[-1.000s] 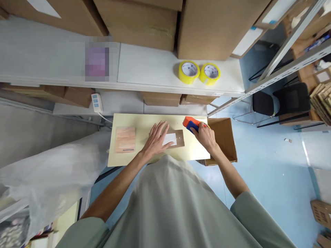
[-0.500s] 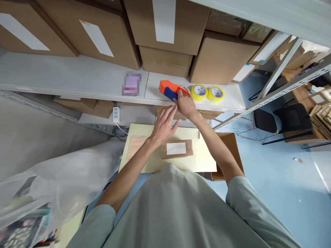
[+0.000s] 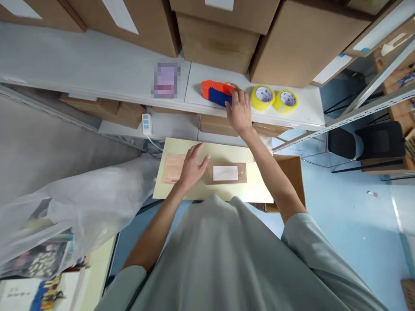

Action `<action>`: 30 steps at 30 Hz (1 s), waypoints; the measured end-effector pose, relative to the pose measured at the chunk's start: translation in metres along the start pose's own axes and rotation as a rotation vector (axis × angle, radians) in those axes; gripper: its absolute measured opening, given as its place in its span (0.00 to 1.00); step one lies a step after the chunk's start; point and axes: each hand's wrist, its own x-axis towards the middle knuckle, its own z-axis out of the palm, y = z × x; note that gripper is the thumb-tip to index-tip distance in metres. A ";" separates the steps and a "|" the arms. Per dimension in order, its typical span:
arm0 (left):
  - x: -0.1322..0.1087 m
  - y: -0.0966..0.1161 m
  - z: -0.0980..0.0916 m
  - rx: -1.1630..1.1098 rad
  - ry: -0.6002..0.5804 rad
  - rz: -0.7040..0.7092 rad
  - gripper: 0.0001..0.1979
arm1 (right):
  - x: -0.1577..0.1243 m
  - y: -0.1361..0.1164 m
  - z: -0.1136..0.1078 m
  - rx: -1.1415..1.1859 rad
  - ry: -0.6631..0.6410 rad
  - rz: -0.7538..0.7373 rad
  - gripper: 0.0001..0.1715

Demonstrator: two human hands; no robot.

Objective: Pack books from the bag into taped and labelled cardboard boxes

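An orange and blue tape dispenser [image 3: 216,93] is on the grey shelf ledge, with my right hand [image 3: 240,111] closed over its right end. My left hand [image 3: 192,167] is open above the pale yellow table, fingers spread, nothing in it. Just right of that hand lies a taped brown parcel [image 3: 241,173] with a white label [image 3: 225,173]. A flat pinkish-tan piece [image 3: 171,168] lies to the left, partly covered by the left hand. Two yellow tape rolls [image 3: 262,97] [image 3: 285,101] stand beside my right hand; another is mostly hidden behind the dispenser.
Large cartons [image 3: 214,43] line the back of the shelf. A blurred purple item [image 3: 166,80] lies left on the ledge, above a white power strip [image 3: 147,124]. An open carton [image 3: 290,172] stands right of the table [image 3: 207,194]; translucent plastic sheeting [image 3: 97,190] hangs at left.
My left hand has moved down and left, away from my right hand. The right hand stays at the dispenser, which now sits lower against the shelf. The view has shifted.
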 end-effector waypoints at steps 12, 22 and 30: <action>-0.077 -0.032 0.048 -0.008 -0.324 -0.630 0.27 | -0.312 0.019 0.024 0.315 -0.261 0.806 0.52; -0.042 0.008 0.076 0.463 -0.511 -0.704 0.42 | -0.320 -0.015 0.062 0.275 -0.170 0.921 0.47; -0.047 -0.025 0.065 0.328 -0.436 -0.605 0.26 | -0.327 0.012 0.049 0.566 -0.167 0.895 0.36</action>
